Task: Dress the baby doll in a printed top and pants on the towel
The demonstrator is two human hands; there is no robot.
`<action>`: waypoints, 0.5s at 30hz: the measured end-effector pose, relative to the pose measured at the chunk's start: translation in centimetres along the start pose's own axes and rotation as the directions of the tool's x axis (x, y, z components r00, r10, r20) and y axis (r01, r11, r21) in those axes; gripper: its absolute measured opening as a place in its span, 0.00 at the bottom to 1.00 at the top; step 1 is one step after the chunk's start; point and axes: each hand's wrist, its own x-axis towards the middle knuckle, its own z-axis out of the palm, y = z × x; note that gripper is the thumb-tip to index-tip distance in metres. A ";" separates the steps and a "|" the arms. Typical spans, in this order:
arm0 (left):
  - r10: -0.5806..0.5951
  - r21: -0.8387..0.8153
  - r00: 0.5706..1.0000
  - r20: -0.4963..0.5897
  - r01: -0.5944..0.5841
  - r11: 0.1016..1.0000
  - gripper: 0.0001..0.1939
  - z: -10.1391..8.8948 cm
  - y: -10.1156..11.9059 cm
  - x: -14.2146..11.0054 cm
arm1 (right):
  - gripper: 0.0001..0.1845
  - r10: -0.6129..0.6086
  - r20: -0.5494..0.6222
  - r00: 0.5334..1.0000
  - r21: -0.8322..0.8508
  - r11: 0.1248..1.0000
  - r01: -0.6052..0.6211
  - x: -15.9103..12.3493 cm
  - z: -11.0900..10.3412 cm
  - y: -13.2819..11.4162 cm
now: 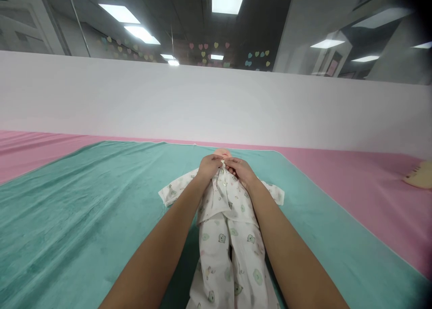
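A baby doll (223, 152) lies on its back on a teal blanket (111, 219), its head at the far end and mostly hidden by my hands. It wears a white pajama top (243, 205) and matching pajama pants (221, 255), printed with small green and brown animal faces. At the neck, my left hand (211, 165) pinches one side of the top's collar. Opposite it, almost touching, my right hand (239, 168) has its fingers closed on the other side. Below them a pale button (224, 183) shows on the front. Both sleeves stretch outward, with no doll hands visible at the cuffs.
Pink cloth (364, 201) borders the blanket on both sides and behind. A low white wall (209, 106) runs across the back, with dark glass (189, 29) above it reflecting ceiling lights. A beige scalloped object (420, 174) sits at the right edge.
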 end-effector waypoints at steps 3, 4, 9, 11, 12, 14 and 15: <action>-0.001 -0.064 1.000 0.026 0.003 0.998 0.17 -0.1 -0.2 -0.2 | 0.12 -0.006 -0.001 1.000 -0.004 1.000 0.005 0.0 0.0 0.0; 0.003 -0.075 0.999 0.034 -0.001 0.997 0.17 0.0 -0.2 -0.2 | 0.12 -0.007 -0.004 1.000 -0.013 1.000 0.007 0.0 0.0 0.0; 0.051 -0.005 0.998 -0.023 -0.052 0.999 0.14 0.4 -0.5 0.1 | 0.12 -0.024 -0.025 0.999 -0.085 0.996 0.022 0.2 0.0 0.3; 0.080 0.053 0.995 -0.057 -0.077 0.996 0.11 0.5 -0.6 0.3 | 0.12 -0.033 -0.040 0.999 -0.119 0.993 0.028 0.2 0.0 0.4; 0.090 0.079 0.994 -0.069 -0.084 0.993 0.08 0.5 -0.6 0.3 | 0.12 -0.038 -0.047 0.998 -0.140 0.990 0.031 0.1 0.1 0.3; 0.100 0.114 0.992 -0.077 -0.091 0.989 0.04 0.3 -0.7 0.1 | 0.14 -0.047 -0.059 0.997 -0.185 0.982 0.036 -0.5 0.3 0.0; 0.104 0.122 0.992 -0.072 -0.095 0.988 0.02 0.1 -0.8 -0.2 | 0.15 -0.066 -0.063 0.996 -0.240 0.969 0.049 -0.9 0.5 -0.2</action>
